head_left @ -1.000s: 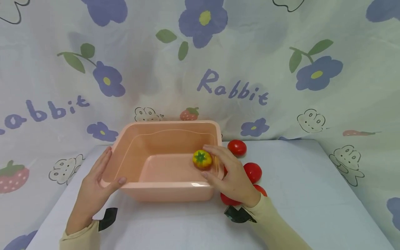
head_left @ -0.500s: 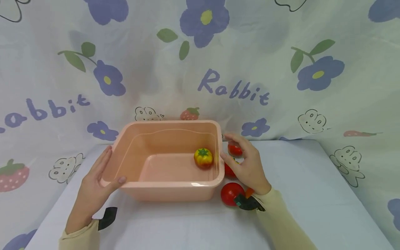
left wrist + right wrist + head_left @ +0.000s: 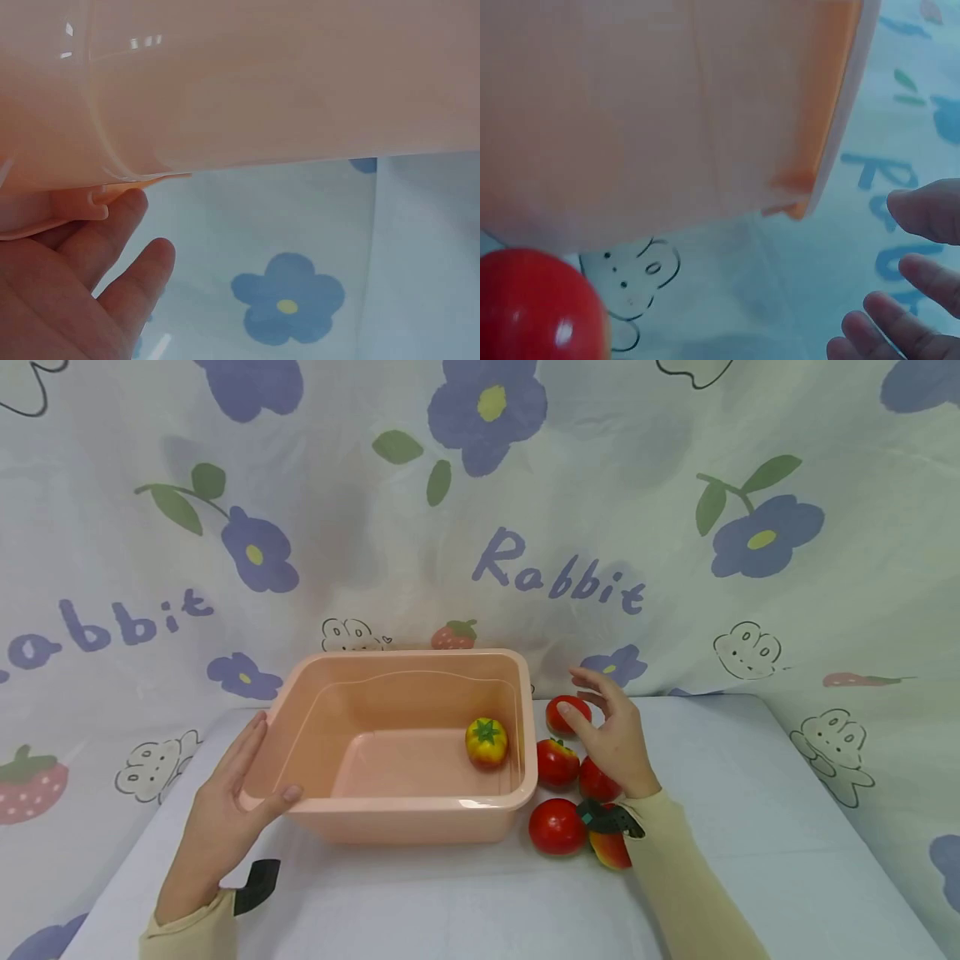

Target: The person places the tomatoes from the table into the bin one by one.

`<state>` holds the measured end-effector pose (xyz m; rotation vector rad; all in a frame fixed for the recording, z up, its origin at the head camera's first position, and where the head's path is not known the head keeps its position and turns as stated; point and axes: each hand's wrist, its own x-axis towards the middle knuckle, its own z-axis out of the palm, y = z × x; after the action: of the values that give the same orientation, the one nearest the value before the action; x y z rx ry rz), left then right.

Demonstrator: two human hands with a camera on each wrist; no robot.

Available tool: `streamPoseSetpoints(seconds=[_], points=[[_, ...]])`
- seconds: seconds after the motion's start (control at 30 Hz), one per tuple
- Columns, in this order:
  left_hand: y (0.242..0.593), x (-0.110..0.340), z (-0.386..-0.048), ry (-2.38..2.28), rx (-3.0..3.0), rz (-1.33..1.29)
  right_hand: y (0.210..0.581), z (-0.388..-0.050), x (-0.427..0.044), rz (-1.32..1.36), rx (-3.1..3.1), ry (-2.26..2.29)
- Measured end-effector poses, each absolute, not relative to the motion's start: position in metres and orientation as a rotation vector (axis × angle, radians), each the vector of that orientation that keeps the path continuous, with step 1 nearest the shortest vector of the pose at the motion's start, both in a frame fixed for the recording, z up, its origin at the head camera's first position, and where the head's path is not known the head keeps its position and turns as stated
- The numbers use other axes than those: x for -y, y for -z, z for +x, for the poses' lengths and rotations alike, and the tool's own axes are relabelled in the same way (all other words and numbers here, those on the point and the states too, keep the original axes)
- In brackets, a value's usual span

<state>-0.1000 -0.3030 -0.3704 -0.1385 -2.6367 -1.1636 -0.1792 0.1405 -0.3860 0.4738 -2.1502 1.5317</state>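
Observation:
My left hand grips the left end of the pink basin, thumb over the rim; in the left wrist view its fingers lie under the edge. Inside the basin, near its right wall, sits a yellow-and-red tomato with a green star on top. My right hand hovers beside the rearmost red tomato, fingers parted and holding nothing. The right wrist view has this hand apart from the basin wall and a red fruit at lower left.
Right of the basin lie several more red fruits, among them one with a green top, one by the wrist, a front one and a red-yellow one. A patterned cloth hangs behind the white table.
My right hand has let go of the yellow-and-red tomato inside the basin and moved out over the rim to the right, to the rear red tomato. My left hand has stayed on the basin.

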Motion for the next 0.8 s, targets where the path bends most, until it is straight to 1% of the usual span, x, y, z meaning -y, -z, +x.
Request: streamPoseSetpoints(seconds=[0.1,0.27,0.8], points=[[0.371,0.304,-0.099,1.164,2.636,-0.142,0.39,-0.184,-0.146,0.436,2.175,-1.572],[0.371,0.303,-0.098,1.157,2.628,-0.15,0.41,-0.199,-0.161,0.332,2.281,-1.6],[0.371,0.303,-0.099,1.163,2.632,-0.152,0.43,-0.22,-0.192,0.167,2.631,-1.75]])
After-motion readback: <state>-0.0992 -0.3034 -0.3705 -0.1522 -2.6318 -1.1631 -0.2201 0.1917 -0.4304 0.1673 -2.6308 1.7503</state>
